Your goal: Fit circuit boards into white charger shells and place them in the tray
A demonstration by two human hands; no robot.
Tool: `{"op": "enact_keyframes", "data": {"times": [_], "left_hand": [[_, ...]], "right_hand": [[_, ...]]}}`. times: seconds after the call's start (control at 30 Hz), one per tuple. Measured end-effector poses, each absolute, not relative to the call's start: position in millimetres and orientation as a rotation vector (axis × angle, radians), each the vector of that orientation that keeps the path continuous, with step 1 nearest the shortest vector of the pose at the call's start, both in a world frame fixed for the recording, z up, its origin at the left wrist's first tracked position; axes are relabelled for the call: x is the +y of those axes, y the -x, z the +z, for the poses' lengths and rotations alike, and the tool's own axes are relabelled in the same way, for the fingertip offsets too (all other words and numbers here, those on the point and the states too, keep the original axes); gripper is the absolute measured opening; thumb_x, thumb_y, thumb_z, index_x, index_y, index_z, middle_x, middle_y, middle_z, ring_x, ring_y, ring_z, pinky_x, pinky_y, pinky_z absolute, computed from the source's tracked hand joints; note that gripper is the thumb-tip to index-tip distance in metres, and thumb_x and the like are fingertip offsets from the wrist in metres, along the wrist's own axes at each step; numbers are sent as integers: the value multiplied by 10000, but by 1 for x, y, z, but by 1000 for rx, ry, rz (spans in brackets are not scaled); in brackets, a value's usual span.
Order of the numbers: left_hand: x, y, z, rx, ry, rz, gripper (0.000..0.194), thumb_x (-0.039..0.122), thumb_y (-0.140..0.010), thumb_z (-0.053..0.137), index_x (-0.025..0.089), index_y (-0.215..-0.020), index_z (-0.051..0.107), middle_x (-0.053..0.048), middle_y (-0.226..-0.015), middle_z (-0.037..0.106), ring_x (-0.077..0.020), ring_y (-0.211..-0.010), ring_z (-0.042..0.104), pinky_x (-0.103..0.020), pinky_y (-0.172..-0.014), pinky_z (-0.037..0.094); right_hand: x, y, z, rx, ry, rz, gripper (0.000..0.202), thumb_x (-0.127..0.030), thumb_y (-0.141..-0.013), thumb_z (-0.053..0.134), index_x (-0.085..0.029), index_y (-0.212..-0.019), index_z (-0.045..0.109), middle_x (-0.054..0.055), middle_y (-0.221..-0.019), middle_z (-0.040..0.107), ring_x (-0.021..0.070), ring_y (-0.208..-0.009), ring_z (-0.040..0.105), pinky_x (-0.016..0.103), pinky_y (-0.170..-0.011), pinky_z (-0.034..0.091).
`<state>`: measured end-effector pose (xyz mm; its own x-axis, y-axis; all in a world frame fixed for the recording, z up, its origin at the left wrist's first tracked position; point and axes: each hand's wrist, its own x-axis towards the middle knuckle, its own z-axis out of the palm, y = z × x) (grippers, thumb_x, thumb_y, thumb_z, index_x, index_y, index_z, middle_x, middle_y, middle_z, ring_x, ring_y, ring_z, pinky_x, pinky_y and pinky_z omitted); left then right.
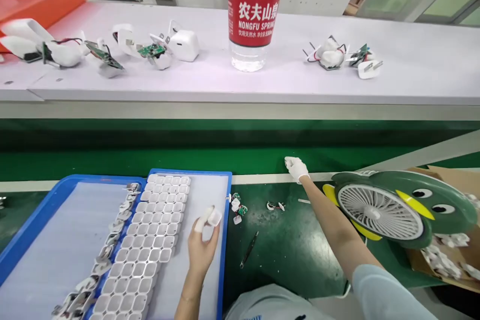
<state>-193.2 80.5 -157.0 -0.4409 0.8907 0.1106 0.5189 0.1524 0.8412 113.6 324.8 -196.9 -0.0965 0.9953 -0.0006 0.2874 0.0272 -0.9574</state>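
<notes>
My left hand [202, 247], white coverings on some fingers, is closed around a small white square plastic casing [214, 217] above the right-hand tray. Stretched far forward, my right hand [296, 168] wears a white glove and is over the green strip beyond the table's pale edge. Its fingers are curled together; whatever they may hold is hidden. Rows of similar white casings [150, 240] stand in the blue-rimmed tray [229, 180] beside my left hand. Between the hands, small circuit boards with white parts [237, 206] and a wired piece [275, 206] lie on the green table.
Dark tweezers [249, 250] lie on the table. At the right, a green bird-faced fan [378, 212] rests by a cardboard box [416, 260] of white parts. A second blue tray [75, 180] is at left. A water bottle [255, 15] stands on the white shelf [210, 80].
</notes>
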Motion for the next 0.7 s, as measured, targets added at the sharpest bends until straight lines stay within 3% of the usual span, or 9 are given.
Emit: {"op": "enact_keyframes", "data": {"times": [0.13,0.2,0.27,0.4,0.53,0.6,0.7], "left_hand": [[102,161,-112,1715,-1193,1333,373,293,-781,694,268,-1148,634,-85,-1157,689,-278,-1131,624,-409,-984,488],[98,146,-95,1568,-1126,1374,385,267,-764,718,273,-1140,635,-79,-1172,684,-272,-1165,608,-397,-998,483],[88,133,-84,1438,-1074,1386,463,243,-763,723,289,-1205,592,-71,-1190,678,-258,-1168,607,-389,-1002,482],[62,117,-73,1237,-929,1333,543,232,-738,744,276,-1243,548,-73,-1189,678,-239,-1109,633,-365,-968,507],[42,107,-67,1171,-826,1216,485,216,-599,830,224,-1023,595,-62,-1013,701,-211,-865,691,-309,-746,583],[35,101,-62,1149,-837,1207,491,189,-548,851,225,-923,536,-19,-940,676,-160,-709,677,-267,-612,575],[27,91,-57,1101,-857,1232,441,238,-654,795,230,-833,392,28,-884,638,-88,-501,604,-204,-406,484]], "right_hand": [[277,-98,-191,-1098,1282,1427,356,-377,-968,469,-133,-1212,555,67,-1147,600,174,-943,636,339,-799,539],[234,-91,-181,-934,1190,1539,438,-418,-885,590,-213,-1267,522,61,-1194,602,167,-941,645,291,-753,535],[183,-83,-170,-789,1098,1626,556,-439,-787,699,-298,-1286,501,47,-1253,592,166,-1006,640,291,-811,529],[94,-66,-151,-591,962,1821,573,-460,-765,723,-282,-1274,531,51,-1025,672,146,-818,664,330,-793,536],[51,-62,-136,-485,866,1905,471,-485,-745,747,-219,-1109,607,30,-784,665,102,-601,591,263,-625,500],[42,-66,-124,-460,834,1889,395,-473,-747,753,-226,-1022,612,25,-764,666,106,-624,595,236,-600,478],[34,-75,-99,-453,801,1823,330,-372,-754,769,-273,-1018,598,18,-883,689,114,-751,631,239,-683,494]]}}
